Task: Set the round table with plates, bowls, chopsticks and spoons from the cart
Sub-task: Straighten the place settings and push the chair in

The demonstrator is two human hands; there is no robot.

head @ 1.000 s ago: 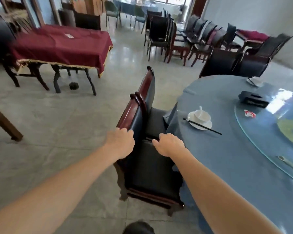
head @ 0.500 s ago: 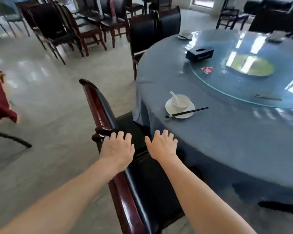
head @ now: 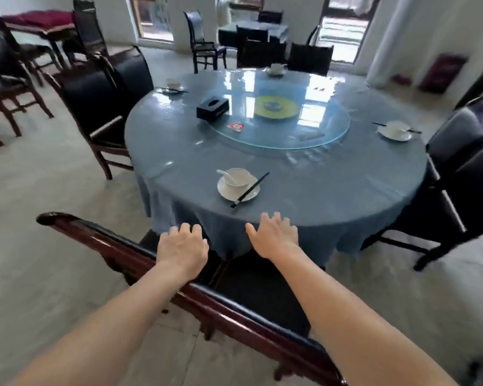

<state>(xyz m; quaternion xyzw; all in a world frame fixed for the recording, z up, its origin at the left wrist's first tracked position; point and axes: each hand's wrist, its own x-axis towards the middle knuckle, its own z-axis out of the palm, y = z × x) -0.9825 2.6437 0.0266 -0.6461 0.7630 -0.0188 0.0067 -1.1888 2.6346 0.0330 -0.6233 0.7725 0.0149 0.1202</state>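
Round table (head: 332, 196), far bowl (head: 276, 68) blurred; chair back (head: 95, 240) partly hidden

Chair (head: 117, 247) blocks table (head: 179, 162) front; room L & R of plate (head: 227, 195).

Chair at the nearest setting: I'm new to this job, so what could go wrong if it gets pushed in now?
The blue tablecloth hangs down to the chair; pushing in may snag it and drag the plate. The chopsticks lie loose across that plate's rim, one end overhanging toward the edge, so a bump might roll them off.
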